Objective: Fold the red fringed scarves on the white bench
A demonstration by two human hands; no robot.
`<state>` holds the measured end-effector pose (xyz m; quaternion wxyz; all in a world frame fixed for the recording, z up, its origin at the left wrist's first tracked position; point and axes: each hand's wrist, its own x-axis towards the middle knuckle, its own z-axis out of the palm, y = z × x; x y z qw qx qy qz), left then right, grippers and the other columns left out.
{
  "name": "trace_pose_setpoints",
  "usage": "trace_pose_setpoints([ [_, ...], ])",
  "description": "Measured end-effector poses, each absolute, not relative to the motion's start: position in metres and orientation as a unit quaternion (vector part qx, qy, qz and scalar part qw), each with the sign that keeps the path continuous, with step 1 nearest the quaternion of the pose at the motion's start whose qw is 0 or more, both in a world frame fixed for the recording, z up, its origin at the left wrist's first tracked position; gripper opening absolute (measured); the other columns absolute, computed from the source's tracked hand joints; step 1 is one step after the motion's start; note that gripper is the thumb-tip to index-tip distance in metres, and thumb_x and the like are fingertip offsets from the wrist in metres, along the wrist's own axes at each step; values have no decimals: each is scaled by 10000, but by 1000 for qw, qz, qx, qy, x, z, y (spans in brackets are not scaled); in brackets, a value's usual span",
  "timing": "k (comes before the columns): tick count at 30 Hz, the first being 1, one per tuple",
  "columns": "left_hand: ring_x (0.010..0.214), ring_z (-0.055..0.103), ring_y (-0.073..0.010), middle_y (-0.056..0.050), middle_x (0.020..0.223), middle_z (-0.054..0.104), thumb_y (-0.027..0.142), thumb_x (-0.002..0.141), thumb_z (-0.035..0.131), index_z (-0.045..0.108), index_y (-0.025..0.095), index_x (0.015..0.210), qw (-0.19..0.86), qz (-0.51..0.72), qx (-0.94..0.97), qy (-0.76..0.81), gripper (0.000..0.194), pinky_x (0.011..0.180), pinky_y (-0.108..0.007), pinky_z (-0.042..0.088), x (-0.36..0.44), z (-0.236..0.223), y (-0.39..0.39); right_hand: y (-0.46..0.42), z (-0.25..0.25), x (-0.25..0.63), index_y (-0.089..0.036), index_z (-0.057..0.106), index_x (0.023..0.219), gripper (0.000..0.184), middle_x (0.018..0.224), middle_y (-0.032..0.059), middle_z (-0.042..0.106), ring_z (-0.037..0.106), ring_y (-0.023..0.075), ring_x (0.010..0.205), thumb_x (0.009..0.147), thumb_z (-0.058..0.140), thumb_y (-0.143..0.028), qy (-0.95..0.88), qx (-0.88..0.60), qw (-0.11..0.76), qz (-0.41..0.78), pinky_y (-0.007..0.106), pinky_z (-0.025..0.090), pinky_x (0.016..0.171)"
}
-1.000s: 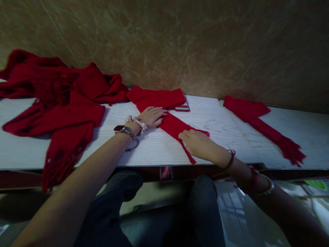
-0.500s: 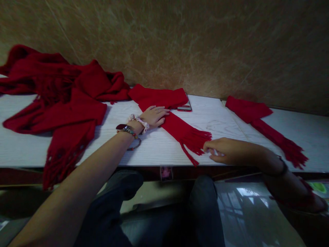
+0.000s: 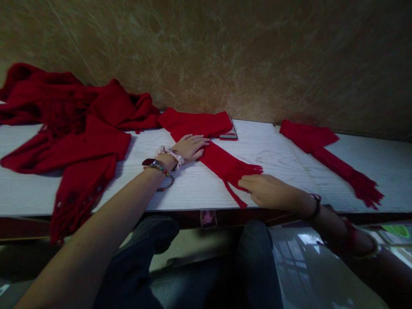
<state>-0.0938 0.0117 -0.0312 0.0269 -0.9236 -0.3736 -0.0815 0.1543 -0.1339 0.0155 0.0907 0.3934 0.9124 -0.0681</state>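
Observation:
A folded red scarf (image 3: 222,161) lies on the white wood-grain bench, its fringed end slanting toward the front edge. Flat on the scarf's middle rests my left hand (image 3: 189,148), fingers stretched out, a ring on one of them. My right hand (image 3: 265,189) is at the fringe (image 3: 243,171), thumb and fingertips pinched together on its strands. One bundle of fringe hangs apart from the rest on the near side. The tips of the strands under my right hand are hidden.
A heap of red scarves (image 3: 86,111) covers the left, one fringe drooping over the front edge. Partly under the middle scarf is a phone (image 3: 229,135). Another folded red scarf (image 3: 325,146) lies at the right. A brown marbled wall (image 3: 206,56) stands behind the bench (image 3: 273,150).
My right hand pulled away rightward from the fringe, which spread out, then came back and pinched its strands. My left hand has stayed flat on the scarf.

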Motion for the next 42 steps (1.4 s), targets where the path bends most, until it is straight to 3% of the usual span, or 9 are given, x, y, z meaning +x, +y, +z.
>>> trace_pose_setpoints([
  [3, 1269, 355, -195, -23, 1350, 448, 277, 840, 299, 498, 214, 1201, 23, -86, -924, -373, 417, 1041, -449, 247, -94, -32, 13, -141, 37, 181, -152, 580, 969, 312, 964, 81, 622, 561, 174, 845, 721, 419, -52, 899, 410, 90, -124, 287, 430, 748],
  [9, 1276, 344, -190, -38, 1348, 450, 234, 842, 328, 503, 213, 1211, 43, -99, -935, -339, 409, 1069, -441, 197, -87, -27, 5, -119, 41, 161, -154, 573, 884, 179, 888, 70, 581, 518, 169, 846, 787, 429, -112, 904, 418, -83, -37, 287, 398, 778],
  [16, 1349, 179, -203, -10, 1461, 251, 370, 911, 274, 305, 250, 1373, -13, -6, -953, -304, 478, 1081, -403, 183, -71, -31, -12, -108, -4, 124, -107, 584, 879, 178, 882, 104, 564, 467, 194, 828, 786, 433, -112, 937, 350, 7, 22, 330, 376, 784],
  [23, 1349, 180, -210, -2, 1459, 257, 384, 915, 279, 309, 264, 1371, -31, -10, -952, -305, 473, 1081, -410, 182, -70, -31, -8, -139, 27, 180, -179, 572, 794, 242, 819, 49, 570, 510, 155, 761, 765, 374, -44, 924, 349, 61, -142, 285, 414, 705],
  [25, 1340, 210, -208, -12, 1452, 275, 372, 912, 292, 325, 255, 1364, -28, -19, -953, -301, 469, 1078, -407, 192, -70, -31, -9, -141, 48, 191, -201, 575, 811, 260, 837, 44, 577, 531, 152, 778, 776, 367, -49, 914, 377, 11, -151, 288, 422, 725],
  [29, 1324, 253, -195, -35, 1436, 310, 345, 911, 292, 344, 230, 1354, -9, -33, -955, -294, 461, 1076, -394, 204, -69, -33, -10, -122, 64, 186, -184, 575, 860, 183, 900, 84, 565, 523, 174, 859, 809, 415, -111, 887, 440, -132, -42, 310, 411, 791],
  [36, 1322, 258, -194, -34, 1435, 314, 358, 909, 286, 353, 234, 1351, 5, -32, -957, -290, 464, 1074, -393, 216, -70, -36, -7, -93, 1, 149, -139, 571, 829, 181, 825, 72, 560, 494, 173, 800, 754, 418, -77, 928, 370, -18, -37, 323, 403, 788],
  [42, 1325, 249, -195, -17, 1441, 303, 360, 908, 283, 352, 244, 1348, -10, -28, -954, -299, 460, 1075, -386, 207, -70, -32, -8, -122, 14, 196, -167, 564, 777, 230, 819, 60, 568, 507, 169, 793, 689, 400, -32, 917, 375, 79, -108, 301, 415, 748],
])
